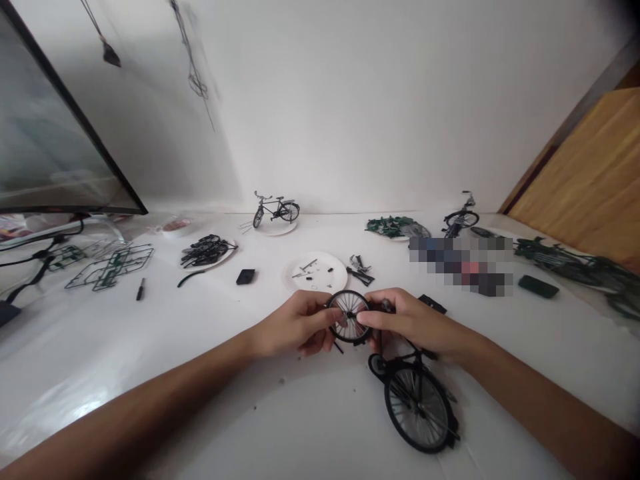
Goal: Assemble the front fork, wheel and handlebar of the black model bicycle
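Note:
A small black spoked wheel [350, 309] stands upright between my two hands above the white table. My left hand [300, 325] is closed on its left rim, fingers pinched near the hub. My right hand [413, 322] is closed on the right side, thumb and forefinger at the hub. Just below my right hand lies a partly built black model bicycle [417, 400] with one large wheel fitted, resting on its side.
A white plate [327, 283] with tiny parts sits just beyond the hands. Black pliers [361, 270], a plate of black parts [206, 251], green part frames [107, 267], two finished model bicycles [276, 209] [461, 217] and a monitor [50, 147] ring the table.

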`<act>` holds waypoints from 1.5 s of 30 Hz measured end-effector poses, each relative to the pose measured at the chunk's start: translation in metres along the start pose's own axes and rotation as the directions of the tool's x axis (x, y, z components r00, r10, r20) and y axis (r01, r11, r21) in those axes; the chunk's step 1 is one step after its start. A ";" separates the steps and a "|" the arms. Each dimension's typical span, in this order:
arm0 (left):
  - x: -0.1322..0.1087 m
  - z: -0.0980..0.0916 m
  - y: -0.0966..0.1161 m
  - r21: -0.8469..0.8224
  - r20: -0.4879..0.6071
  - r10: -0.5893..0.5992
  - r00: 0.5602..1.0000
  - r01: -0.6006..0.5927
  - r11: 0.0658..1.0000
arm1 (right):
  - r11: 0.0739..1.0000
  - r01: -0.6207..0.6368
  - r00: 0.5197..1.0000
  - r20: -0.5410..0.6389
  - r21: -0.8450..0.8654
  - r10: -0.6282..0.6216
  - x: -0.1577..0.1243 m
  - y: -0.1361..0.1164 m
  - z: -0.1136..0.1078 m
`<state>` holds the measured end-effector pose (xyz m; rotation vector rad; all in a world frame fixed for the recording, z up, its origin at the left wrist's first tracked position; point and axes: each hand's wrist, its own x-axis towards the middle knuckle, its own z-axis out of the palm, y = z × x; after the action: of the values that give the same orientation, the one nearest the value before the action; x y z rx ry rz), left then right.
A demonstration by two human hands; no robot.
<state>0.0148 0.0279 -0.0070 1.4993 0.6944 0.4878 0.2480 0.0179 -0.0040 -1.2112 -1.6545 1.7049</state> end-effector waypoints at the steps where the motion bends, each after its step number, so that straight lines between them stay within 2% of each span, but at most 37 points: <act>1: 0.000 0.000 0.000 0.002 0.000 0.000 1.000 0.000 1.000 | 1.000 -0.001 1.000 -0.001 -0.001 0.001 0.000 0.000 0.000; 8: 0.001 -0.002 -0.002 0.053 -0.026 -0.012 1.000 0.013 0.999 | 1.000 0.007 1.000 -0.002 0.006 -0.007 0.000 -0.001 0.002; 10: 0.002 -0.008 -0.001 0.123 -0.107 0.009 0.994 0.005 0.992 | 1.000 0.003 1.000 -0.006 -0.007 -0.003 0.000 -0.001 0.001; 12: 0.003 -0.019 0.000 0.312 -0.243 0.103 0.965 -0.023 0.950 | 1.000 -0.007 1.000 -0.009 -0.011 0.007 0.000 -0.001 0.001; 14: 0.004 -0.035 -0.001 0.594 -0.351 0.259 0.900 0.000 0.804 | 1.000 -0.018 1.000 -0.013 -0.006 0.018 0.000 -0.001 0.000; 16: 0.006 -0.051 -0.004 0.816 -0.350 0.386 0.854 0.075 0.574 | 1.000 -0.017 1.000 -0.010 -0.007 0.017 0.000 -0.002 0.000; 19: 0.011 -0.069 -0.010 0.955 -0.249 0.479 0.842 0.130 0.267 | 1.000 -0.013 1.000 -0.006 -0.026 0.013 0.001 -0.003 0.000; 22: 0.019 -0.074 -0.013 0.985 -0.161 0.473 0.866 0.109 0.137 | 0.999 -0.024 1.000 -0.004 -0.039 0.024 0.003 -0.002 0.001; 26: 0.030 -0.069 -0.012 0.996 -0.091 0.445 0.891 0.077 0.050 | 0.999 -0.030 0.999 -0.016 -0.030 0.029 0.005 0.000 0.001; 30: 0.035 -0.064 -0.012 0.995 -0.088 0.446 0.891 0.098 0.001 | 0.999 -0.034 0.999 -0.026 -0.031 0.033 0.005 0.000 0.002; 35: 0.032 -0.063 -0.014 0.991 -0.129 0.449 0.884 0.134 0.021 | 0.999 -0.032 0.999 -0.027 -0.019 0.032 0.004 -0.001 0.003; 40: 0.019 -0.063 -0.010 0.994 -0.113 0.425 0.898 0.101 0.050 | 0.997 -0.059 0.991 -0.121 0.044 0.064 0.006 0.000 0.004; 45: 0.018 -0.066 -0.010 0.997 -0.070 0.410 0.909 0.073 0.010 | 0.997 -0.061 0.990 -0.122 0.049 0.066 0.009 0.001 0.004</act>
<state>-0.0186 0.0874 -0.0148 3.0186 1.3063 0.4358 0.2406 0.0227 -0.0081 -1.3326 -1.5126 1.6600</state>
